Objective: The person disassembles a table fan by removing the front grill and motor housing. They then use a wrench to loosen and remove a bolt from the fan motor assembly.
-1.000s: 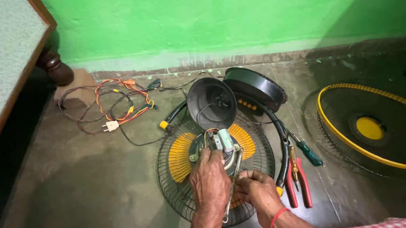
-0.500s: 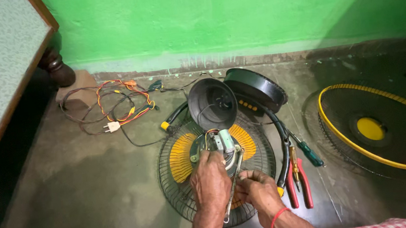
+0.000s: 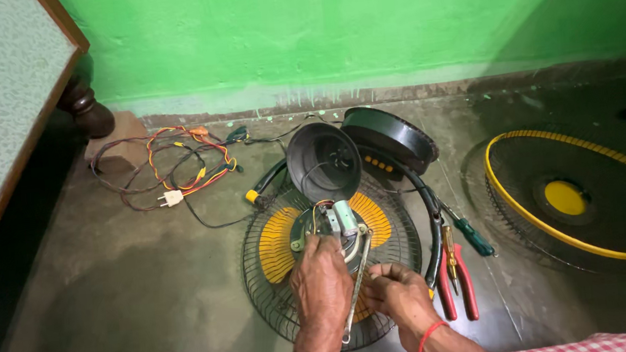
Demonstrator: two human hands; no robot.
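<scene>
Nearest, the left hand [image 3: 321, 281] presses down over the fan motor [image 3: 333, 227], fingers closed around its body, while the right hand [image 3: 395, 294] pinches a thin metal spanner [image 3: 355, 290] against the motor's edge. The motor sits at the centre of the black wire guard [image 3: 278, 294] lying flat on the floor; it looks heavy and rigid, best gripped by its casing, away from the loose wires. Red pliers [image 3: 457, 281] lie just right, and a tangled cable bundle [image 3: 174, 166] lies far left.

Home floor repair spot: green wall [image 3: 329, 21], pliers [image 3: 457, 281], loose wires [image 3: 174, 162].
</scene>
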